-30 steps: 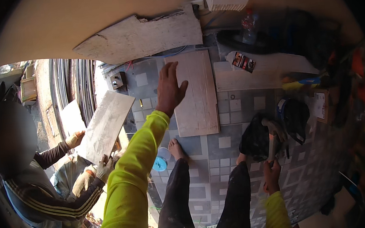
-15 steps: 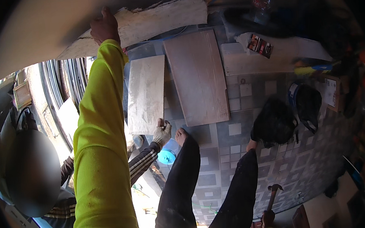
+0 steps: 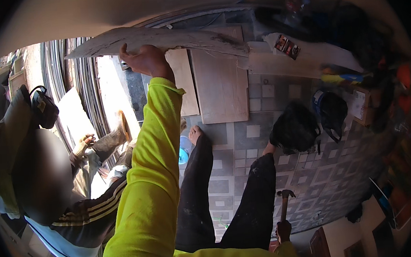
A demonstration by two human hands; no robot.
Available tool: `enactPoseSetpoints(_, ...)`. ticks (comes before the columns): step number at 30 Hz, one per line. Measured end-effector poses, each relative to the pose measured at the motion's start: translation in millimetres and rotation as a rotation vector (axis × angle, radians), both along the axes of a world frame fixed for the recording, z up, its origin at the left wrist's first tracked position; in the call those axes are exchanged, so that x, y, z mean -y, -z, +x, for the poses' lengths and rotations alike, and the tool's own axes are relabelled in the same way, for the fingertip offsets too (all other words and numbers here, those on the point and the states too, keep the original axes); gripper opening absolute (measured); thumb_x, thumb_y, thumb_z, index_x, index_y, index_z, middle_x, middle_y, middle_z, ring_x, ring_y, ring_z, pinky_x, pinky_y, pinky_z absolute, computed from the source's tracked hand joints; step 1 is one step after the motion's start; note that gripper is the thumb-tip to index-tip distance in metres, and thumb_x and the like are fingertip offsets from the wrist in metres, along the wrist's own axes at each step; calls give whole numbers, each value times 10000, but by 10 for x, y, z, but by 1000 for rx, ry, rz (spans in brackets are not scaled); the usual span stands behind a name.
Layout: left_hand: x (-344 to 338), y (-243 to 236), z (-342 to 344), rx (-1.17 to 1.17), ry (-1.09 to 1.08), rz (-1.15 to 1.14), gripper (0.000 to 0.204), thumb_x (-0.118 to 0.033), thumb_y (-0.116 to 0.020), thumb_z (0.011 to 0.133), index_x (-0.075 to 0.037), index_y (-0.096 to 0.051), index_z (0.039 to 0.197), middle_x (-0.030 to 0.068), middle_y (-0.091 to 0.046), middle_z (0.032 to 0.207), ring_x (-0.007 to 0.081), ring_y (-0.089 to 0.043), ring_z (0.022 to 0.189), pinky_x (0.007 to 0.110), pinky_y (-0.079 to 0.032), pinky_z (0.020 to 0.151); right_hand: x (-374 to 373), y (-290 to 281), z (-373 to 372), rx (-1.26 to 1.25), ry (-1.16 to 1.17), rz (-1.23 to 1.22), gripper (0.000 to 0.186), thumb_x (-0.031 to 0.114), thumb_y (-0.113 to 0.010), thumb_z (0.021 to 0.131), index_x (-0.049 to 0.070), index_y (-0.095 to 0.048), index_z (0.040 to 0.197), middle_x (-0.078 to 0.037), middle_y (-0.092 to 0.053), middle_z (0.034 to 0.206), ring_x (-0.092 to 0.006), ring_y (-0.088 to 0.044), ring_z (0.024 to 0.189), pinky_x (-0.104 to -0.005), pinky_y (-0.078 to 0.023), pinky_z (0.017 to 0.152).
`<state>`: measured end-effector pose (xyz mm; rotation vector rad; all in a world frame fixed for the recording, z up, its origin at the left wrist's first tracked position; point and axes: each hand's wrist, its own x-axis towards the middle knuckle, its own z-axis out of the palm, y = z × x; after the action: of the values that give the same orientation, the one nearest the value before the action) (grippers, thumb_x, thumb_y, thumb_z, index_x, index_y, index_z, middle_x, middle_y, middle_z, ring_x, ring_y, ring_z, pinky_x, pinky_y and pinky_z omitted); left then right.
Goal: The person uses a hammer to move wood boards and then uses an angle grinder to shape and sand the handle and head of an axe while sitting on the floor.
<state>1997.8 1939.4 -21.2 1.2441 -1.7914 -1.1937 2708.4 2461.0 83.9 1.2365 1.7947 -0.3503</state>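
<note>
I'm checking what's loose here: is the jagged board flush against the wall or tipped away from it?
Tipped away: a strip of floor shows between the jagged board and the wall, with the left hand at its edge.

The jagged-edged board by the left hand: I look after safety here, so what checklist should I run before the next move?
1. Left hand at the jagged-edged board: ok.
2. Firm hold on it: cannot tell, the grip is partly hidden.
3. Hammer held in the right hand, apart from the board: ok.
4. Left foot covered: not ok, it is bare.
5. Co-worker's hand apart from the board: ok.
</note>
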Motion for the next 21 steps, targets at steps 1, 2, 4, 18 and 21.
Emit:
enactPoseSetpoints(1,112,-8,135,32,25,-204,541,56,-471,759,-14,-506,1294,285,-599,1188,372,-650,1013,391,-511,913,-113,-27,56,-34,-73,-25,176,200,-660,804,26,-638,785,-193,-680,775,-404,-678,795,-508,-540,737)
enactPoseSetpoints(2,214,-22,283,-29,58,-189,542,59,-473,754,-10,-509,1290,275,-602,1183,355,-644,1013,378,-502,923,-247,-53,107,-68,-148,-49,179,201,-666,803,25,-636,791,-193,-679,776,-408,-675,802,-509,-537,744)
enactPoseSetpoints(4,324,-348,777,-119,137,-207,545,64,-479,743,-3,-516,1283,256,-608,1172,321,-631,1014,350,-484,944,-123,-252,-308,26,74,-136,182,186,-645,827,9,-607,807,-147,-622,630,-317,-662,527,-437,-534,489)
enactPoseSetpoints(18,-513,-1649,4353,19,303,317,501,89,-413,787,78,-579,1259,109,-678,1144,158,-647,1032,255,-487,912,-2029,-619,-1311,-190,77,-196,91,94,-585,904,44,-564,831,-48,-491,610,-171,-457,412,-335,-383,399)
enactPoseSetpoints(21,-665,-1181,5034,81,344,453,483,96,-434,806,65,-584,1265,93,-672,1167,154,-637,1062,268,-480,941,-1786,-740,-1538,-277,209,-224,97,98,-600,919,50,-583,837,-37,-507,627,-163,-467,439,-324,-397,424)
